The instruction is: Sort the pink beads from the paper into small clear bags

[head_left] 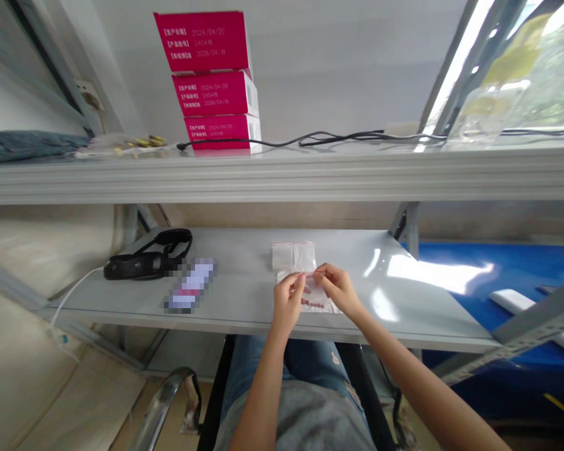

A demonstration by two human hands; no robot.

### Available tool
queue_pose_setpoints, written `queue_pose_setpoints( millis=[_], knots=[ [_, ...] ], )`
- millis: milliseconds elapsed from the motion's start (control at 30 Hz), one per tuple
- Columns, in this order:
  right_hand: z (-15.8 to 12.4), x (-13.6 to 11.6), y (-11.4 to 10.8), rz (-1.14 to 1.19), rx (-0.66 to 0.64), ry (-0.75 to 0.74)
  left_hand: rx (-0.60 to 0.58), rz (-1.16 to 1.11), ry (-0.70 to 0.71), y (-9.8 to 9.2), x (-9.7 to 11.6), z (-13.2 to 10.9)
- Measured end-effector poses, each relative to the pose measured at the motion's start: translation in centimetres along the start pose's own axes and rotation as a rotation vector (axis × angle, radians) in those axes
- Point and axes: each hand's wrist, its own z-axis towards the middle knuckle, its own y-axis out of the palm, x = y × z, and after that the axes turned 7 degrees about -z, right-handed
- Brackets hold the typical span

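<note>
Lower centre of frame, my left hand point(289, 297) and right hand point(337, 287) both pinching a clear plastic bag point(316, 292), reddish beads point(314, 305) below

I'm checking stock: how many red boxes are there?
3, in one stack: the bottom box on the shelf, the middle box on that, the top box uppermost. Others may hide behind.

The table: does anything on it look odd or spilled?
The phone on the left looks odd: coarse blocks hide its details. I see no clear spill: the beads lie in a row at the bag, though whether inside or on top I can't tell.
</note>
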Motion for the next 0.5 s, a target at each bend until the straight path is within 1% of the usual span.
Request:
queue_pose_setpoints(
  millis=[100,167,233,300,367,433,500],
  knots=[
    [0.1,-0.1,-0.2,0.021,-0.052,0.010,-0.002,-0.018,-0.011,-0.4,0.3,-0.1],
    [0.1,-0.2,-0.4,0.023,-0.107,0.002,0.017,-0.001,-0.026,-0.7,0.5,-0.1],
    [0.1,-0.4,-0.6,0.014,-0.142,-0.004,0.005,0.028,-0.035,-1.1,0.8,-0.1],
    [0.2,-0.5,-0.7,0.008,-0.148,-0.002,-0.018,0.069,-0.019,-1.5,1.0,-0.2],
    [0.2,-0.4,-0.6,0.010,-0.182,-0.001,-0.029,0.104,0.011,-2.0,1.2,-0.3],
    [0.3,-0.2,-0.6,0.027,-0.243,-0.015,0.007,0.107,0.030,-2.6,1.5,-0.3],
    [0.3,0.3,-0.7,0.032,-0.273,-0.034,0.115,0.098,0.035,-3.8,1.7,0.0]
  ],
)
